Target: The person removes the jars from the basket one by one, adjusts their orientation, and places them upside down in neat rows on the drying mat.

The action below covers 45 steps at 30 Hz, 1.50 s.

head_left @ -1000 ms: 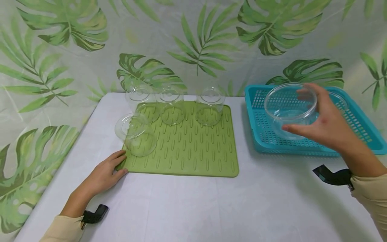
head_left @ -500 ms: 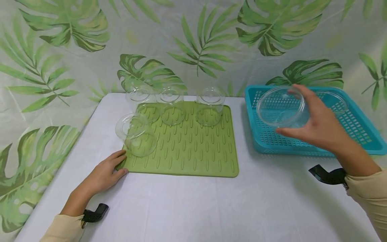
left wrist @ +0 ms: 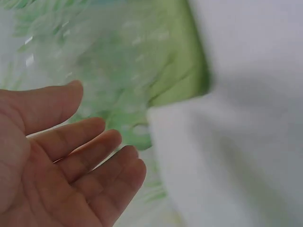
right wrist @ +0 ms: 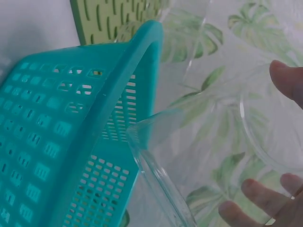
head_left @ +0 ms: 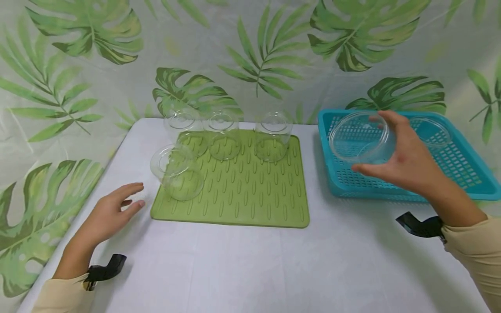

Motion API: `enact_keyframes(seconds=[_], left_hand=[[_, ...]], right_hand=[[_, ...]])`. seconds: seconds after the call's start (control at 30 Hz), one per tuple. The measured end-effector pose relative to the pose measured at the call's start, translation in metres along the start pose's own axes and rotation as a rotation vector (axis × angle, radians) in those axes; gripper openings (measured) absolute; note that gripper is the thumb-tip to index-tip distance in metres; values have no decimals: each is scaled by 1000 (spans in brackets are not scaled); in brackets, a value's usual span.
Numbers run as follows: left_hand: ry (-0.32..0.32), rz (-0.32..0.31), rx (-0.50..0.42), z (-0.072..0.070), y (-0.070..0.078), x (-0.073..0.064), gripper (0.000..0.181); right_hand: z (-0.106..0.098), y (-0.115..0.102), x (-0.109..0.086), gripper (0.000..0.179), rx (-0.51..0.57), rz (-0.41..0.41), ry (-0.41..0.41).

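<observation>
My right hand (head_left: 409, 158) grips a clear round container (head_left: 358, 137) over the teal basket (head_left: 340, 191), thumb on the near side and fingers on the far side. Its wide rim faces me, tilted to the left. In the right wrist view, the clear container (right wrist: 189, 142) spans from the basket's edge to my fingers. Just left of the green ribbed mat (head_left: 254, 195) my left hand (head_left: 107, 213) hovers with loosely bent fingers, holding nothing. Nearest to it on the mat is a clear container (head_left: 182, 182). Behind stand three more clear containers (head_left: 223, 141) in a row.
Another clear container (head_left: 434, 132) lies in the basket's right part. A white cloth (head_left: 250, 265) covers the table. A leaf-patterned sheet (head_left: 274, 52) hangs behind it and shows at the left.
My left hand has let go of the mat's left edge and moved left, off it. My right hand has shifted left with the container, tilting its rim towards me.
</observation>
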<state>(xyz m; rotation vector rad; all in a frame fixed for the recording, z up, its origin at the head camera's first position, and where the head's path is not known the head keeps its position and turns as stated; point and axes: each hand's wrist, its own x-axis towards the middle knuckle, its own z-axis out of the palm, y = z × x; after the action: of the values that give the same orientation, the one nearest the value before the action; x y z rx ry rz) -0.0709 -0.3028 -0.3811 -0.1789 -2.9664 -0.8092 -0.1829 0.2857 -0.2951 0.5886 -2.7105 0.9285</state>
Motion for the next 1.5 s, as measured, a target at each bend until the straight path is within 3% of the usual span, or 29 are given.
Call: enact_keyframes(seconds=[0.17, 0.3, 0.5, 0.57, 0.7, 0.8, 1.03, 1.27, 1.5], left_hand=[[117, 3, 3, -30, 2, 5, 46], [165, 33, -16, -45, 8, 16, 46], [230, 49, -8, -57, 33, 34, 46], [288, 96, -13, -56, 45, 39, 46], [371, 233, -57, -48, 76, 50, 50], [393, 338, -115, -38, 97, 59, 54], [347, 515, -220, -6, 133, 78, 66], [245, 566, -270, 21, 164, 90, 73], [167, 580, -266, 43, 184, 100, 71]], right_hand=[[1, -1, 1, 115, -13, 4, -7], [1, -2, 2, 116, -24, 8, -15], [2, -4, 3, 117, -33, 11, -35], [4, -5, 5, 116, -37, 5, -42], [7, -9, 8, 115, -61, 8, -55], [10, -12, 10, 115, -82, 7, -69], [19, -21, 13, 115, -145, -42, -61], [33, -35, 19, 111, -193, -156, -35], [40, -50, 21, 110, -279, -185, -44]])
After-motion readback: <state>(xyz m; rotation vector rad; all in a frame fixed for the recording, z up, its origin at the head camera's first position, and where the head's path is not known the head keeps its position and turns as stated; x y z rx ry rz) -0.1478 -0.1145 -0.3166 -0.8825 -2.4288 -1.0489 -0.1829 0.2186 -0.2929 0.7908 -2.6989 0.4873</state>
